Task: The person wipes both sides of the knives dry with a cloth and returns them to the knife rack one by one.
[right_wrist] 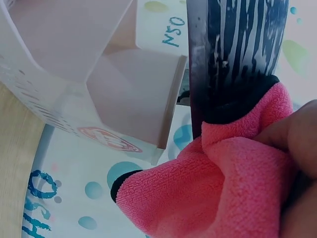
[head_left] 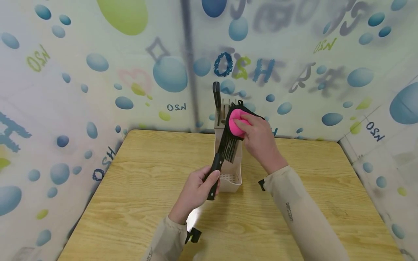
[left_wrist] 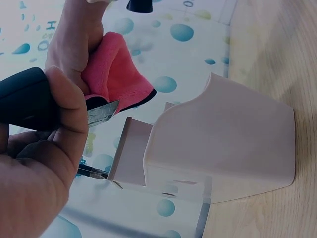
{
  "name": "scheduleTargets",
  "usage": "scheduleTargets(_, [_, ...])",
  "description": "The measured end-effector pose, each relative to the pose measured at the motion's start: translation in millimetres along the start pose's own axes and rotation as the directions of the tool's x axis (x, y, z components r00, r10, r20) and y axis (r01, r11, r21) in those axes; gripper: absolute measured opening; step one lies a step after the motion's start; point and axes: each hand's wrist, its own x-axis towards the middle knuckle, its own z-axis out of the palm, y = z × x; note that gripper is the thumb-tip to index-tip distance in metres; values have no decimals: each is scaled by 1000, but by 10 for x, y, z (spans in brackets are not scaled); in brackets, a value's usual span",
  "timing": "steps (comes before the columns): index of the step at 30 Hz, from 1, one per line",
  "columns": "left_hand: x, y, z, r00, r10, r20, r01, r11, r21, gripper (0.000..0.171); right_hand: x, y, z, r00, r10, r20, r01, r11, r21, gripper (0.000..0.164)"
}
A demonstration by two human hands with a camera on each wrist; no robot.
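My left hand (head_left: 196, 190) grips the black handle (head_left: 213, 179) of a kitchen knife, its blade (right_wrist: 237, 44) slanting up and away, streaked dark and light. In my right hand (head_left: 261, 139) is a pink cloth (head_left: 236, 123) with black edging, pinched in the fingers and folded over the blade's far part, so the tip is hidden. Seen from the right wrist, the pink cloth (right_wrist: 208, 183) wraps the blade just below the fingers. Behind the knife stands a pale knife holder (head_left: 233, 186); a second black-handled knife (head_left: 216, 94) sits upright in its slots.
The holder is on a wooden table (head_left: 156, 163) near its back edge, with a perforated tray section (head_left: 230, 177) at its front. Walls covered in printed blue and green drops (head_left: 169, 74) rise close behind the table and at both sides.
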Motion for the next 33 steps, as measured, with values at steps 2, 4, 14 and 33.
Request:
scheduleTargets(2, [5,-5,0,1000,0,3,0,1000,5,35,30,21,2,1000,13,8,-13,1000,-9,41])
scheduleTargets(4, [7,-7,-1,1000,1,5,-1,1000,17,34,63,36,-4,1000,28,13,-28,1000,-12,41])
scheduleTargets(14, [16,-7,16,999,25,28,-27,998,56,36,189,72,-64,991,124,44,-122,992,-46,43])
scheduleTargets(33, [34,-36,11,1000,-10,3,10,1000,-12,35,-114,-67,28,982,155,106,-168,978,126,42])
